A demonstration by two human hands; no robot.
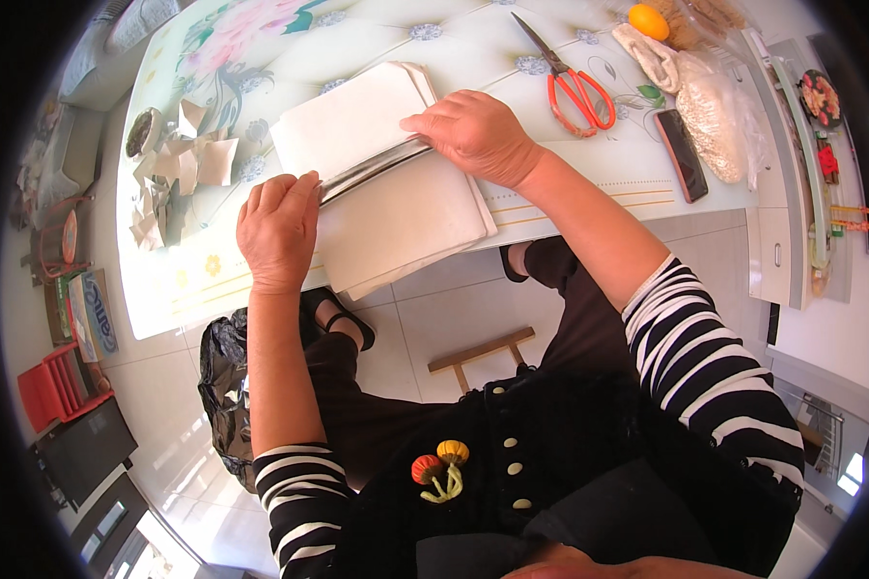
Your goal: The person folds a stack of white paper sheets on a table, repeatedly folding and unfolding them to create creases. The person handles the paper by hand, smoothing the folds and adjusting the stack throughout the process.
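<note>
A stack of cream-coloured paper sheets (405, 224) lies at the front of the table, its near part overhanging the edge. Across its middle runs a narrow, shiny metal strip (373, 172), possibly a ruler. My left hand (281, 224) pinches the strip's left end between thumb and fingers. At the other end, my right hand (474, 134) grips the strip with its thumb stretched over the paper. Orange-handled scissors (581, 101) lie partly open beyond my right hand. Torn and cut paper scraps (181, 163) are heaped left of the stack.
A phone (681, 155), a plastic bag of pale grains (710, 123) and an orange fruit (649, 22) are at the table's right. At the left sits a small cup (143, 134) with dark contents. A black plastic bag (226, 391) hangs or stands below the front edge.
</note>
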